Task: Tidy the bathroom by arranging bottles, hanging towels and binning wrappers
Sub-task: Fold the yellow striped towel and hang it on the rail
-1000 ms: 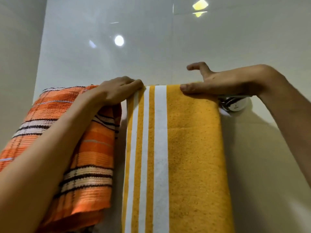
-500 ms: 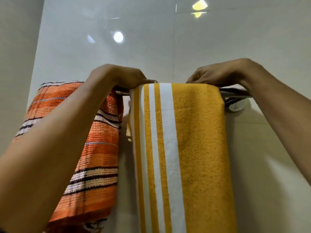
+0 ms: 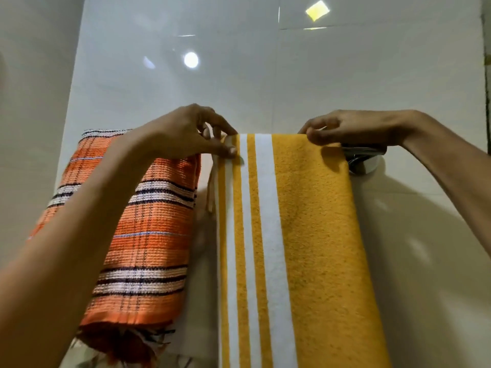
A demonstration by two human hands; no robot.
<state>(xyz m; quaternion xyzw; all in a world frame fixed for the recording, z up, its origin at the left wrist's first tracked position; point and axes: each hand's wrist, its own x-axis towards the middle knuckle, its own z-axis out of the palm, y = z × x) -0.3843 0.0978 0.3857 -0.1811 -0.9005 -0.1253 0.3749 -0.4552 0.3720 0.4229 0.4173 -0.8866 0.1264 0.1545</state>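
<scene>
Yellow towel (image 3: pixel 305 235) draped over rail (image 3: pixel 364 152); left hand (image 3: pixel 186 134), right hand (image 3: pixel 353 128) pinching its top corners.

Yellow towel (image 3: pixel 305 235) hides the rail; its bottom is cropped.
</scene>
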